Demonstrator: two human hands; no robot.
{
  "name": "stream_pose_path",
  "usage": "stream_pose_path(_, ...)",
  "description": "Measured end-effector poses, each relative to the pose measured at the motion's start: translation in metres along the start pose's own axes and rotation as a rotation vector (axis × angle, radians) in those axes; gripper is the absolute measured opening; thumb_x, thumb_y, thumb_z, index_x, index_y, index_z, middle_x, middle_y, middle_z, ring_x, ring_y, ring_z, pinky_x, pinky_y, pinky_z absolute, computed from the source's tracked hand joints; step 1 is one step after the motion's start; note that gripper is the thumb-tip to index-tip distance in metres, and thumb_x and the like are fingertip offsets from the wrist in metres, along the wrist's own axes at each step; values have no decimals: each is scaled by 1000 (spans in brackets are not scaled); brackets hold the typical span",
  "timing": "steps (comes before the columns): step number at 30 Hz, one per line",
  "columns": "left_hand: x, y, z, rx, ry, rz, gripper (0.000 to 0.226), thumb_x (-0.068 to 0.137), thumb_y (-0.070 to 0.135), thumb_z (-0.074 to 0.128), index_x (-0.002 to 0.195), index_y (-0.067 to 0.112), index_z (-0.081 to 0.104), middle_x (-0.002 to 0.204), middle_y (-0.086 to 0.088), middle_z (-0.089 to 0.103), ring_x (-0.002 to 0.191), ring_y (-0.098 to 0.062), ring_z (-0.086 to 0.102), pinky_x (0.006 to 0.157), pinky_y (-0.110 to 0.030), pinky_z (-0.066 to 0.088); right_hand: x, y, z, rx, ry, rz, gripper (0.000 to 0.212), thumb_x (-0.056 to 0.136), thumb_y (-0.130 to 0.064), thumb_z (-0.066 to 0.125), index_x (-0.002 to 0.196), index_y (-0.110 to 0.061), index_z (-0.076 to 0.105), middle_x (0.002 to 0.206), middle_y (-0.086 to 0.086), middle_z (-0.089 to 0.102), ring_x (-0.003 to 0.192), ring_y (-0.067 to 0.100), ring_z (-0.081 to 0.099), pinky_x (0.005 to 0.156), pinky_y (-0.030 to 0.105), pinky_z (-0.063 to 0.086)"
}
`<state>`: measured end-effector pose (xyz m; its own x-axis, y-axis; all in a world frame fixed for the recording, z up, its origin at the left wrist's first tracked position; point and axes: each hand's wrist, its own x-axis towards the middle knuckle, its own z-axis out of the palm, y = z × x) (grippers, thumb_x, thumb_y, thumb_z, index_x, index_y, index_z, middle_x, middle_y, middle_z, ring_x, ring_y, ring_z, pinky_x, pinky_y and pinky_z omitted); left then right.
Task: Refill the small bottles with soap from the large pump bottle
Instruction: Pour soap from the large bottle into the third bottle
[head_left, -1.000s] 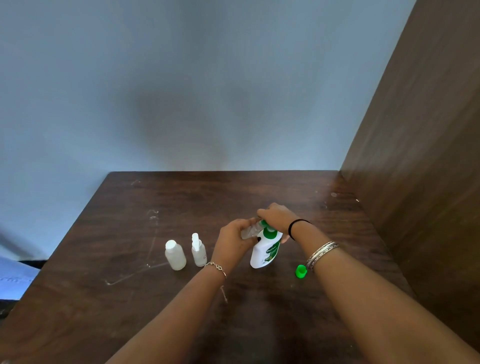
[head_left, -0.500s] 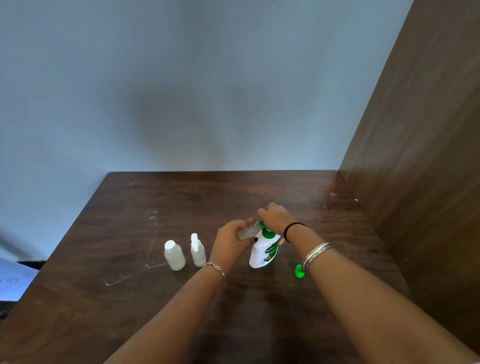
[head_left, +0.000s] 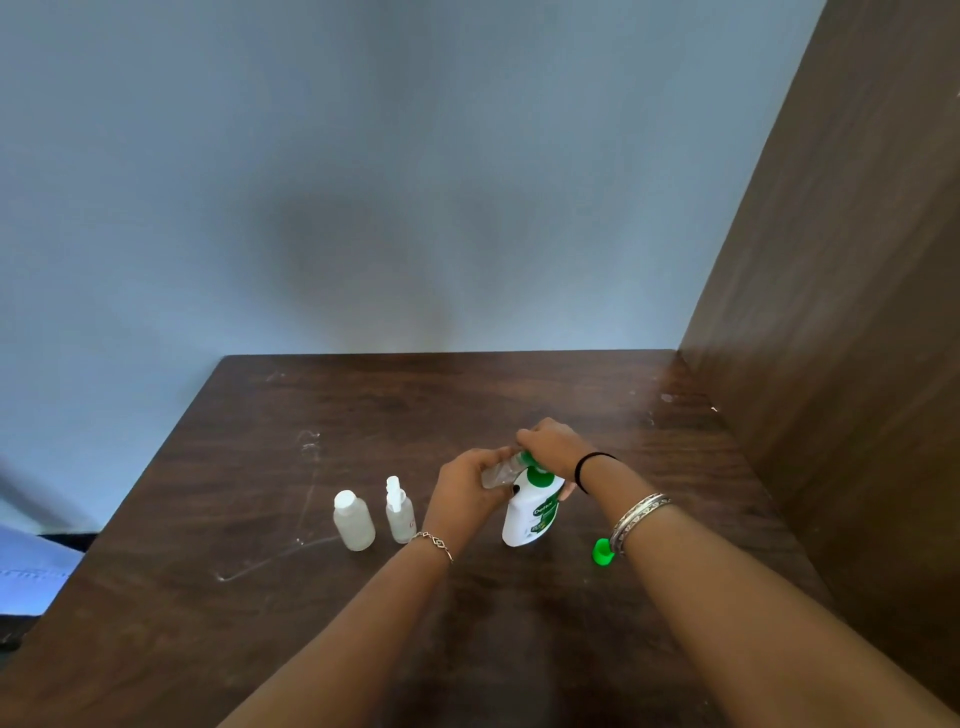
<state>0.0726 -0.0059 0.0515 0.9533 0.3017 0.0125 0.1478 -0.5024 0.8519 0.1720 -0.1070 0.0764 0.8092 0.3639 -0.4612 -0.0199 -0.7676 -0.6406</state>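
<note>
Counted on the wooden table (head_left: 311, 597): four bottles, one loose cap, two hands.

One large pump bottle (head_left: 535, 514), white with a green label, stands upright. Three small bottles: one clear small bottle (head_left: 498, 470) held tilted at the pump, one small spray bottle (head_left: 399, 512) and one small capped bottle (head_left: 354, 521) standing side by side. One green cap (head_left: 602, 552) lies alone. Two hands: the left hand (head_left: 465, 488) and the right hand (head_left: 553, 447). On the wrists: one chain bracelet (head_left: 435, 543), one black band (head_left: 589, 467), one set of silver bangles (head_left: 636, 517).
</note>
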Motion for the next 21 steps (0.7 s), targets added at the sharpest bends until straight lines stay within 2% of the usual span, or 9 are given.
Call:
stream_pose_path(3, 2, 2, -1, -8, -2, 4, 41, 77, 11, 70, 117, 16, 61, 111, -2, 64, 93, -5, 54, 76, -9, 36, 1, -2, -3, 20, -41, 14, 27, 88, -30, 43, 97, -7, 54, 102, 17, 55, 90, 36, 60, 60, 43, 57)
stream_pose_path(5, 2, 2, 0, -3, -1, 4, 40, 78, 12, 69, 117, 15, 61, 111, -1, 64, 93, -5, 54, 77, -10, 36, 2, 0, -1, 10, 4, -1, 25, 88, -28, 42, 91, -6, 54, 98, 17, 55, 86, 34, 59, 61, 44, 57)
stream_pose_path(7, 1, -1, 0, -7, 1, -6, 39, 79, 12, 68, 117, 15, 61, 110, 0, 63, 91, -3, 52, 74, -7, 34, 0, 3, 4, 6, 70, -26, 24, 88, -26, 42, 81, -7, 54, 94, 15, 55, 84, 32, 57, 67, 45, 56)
stream_pose_path(9, 1, -2, 0, -15, 5, -2, 39, 78, 11, 68, 117, 15, 61, 111, -1, 63, 90, -3, 51, 69, -2, 36, 0, 2, 4, 10, 71, -29, 24, 89, -25, 43, 82, -6, 54, 94, 15, 55, 85, 31, 56, 72, 46, 54)
stream_pose_path(13, 2, 1, -1, -4, 0, 17, 39, 78, 10, 68, 116, 14, 61, 110, -2, 64, 89, -3, 51, 65, 6, 35, 2, -1, -4, 21, -58, 18, 27, 88, -29, 43, 94, -6, 56, 100, 18, 57, 87, 36, 60, 64, 45, 57)
stream_pose_path(16, 2, 1, -1, 11, -3, 23, 39, 78, 11, 68, 117, 13, 61, 110, -2, 63, 91, -3, 49, 67, 0, 35, 4, 1, -2, 3, -19, 4, 26, 88, -28, 42, 87, -6, 56, 96, 17, 57, 86, 37, 61, 58, 44, 58)
stream_pose_path(19, 2, 0, 0, 12, -9, 2, 40, 79, 11, 68, 117, 14, 61, 111, -1, 63, 94, -4, 51, 74, -6, 33, 3, 4, 4, -6, 87, -32, 27, 86, -26, 43, 66, -10, 52, 79, 12, 54, 78, 31, 58, 62, 44, 57)
stream_pose_path(21, 2, -1, 0, 4, -10, 0, 40, 78, 11, 69, 117, 16, 61, 109, 0, 64, 95, -6, 55, 77, -10, 35, 4, 2, 2, -15, 54, -24, 25, 87, -27, 44, 76, -8, 56, 83, 12, 55, 78, 30, 57, 68, 45, 56)
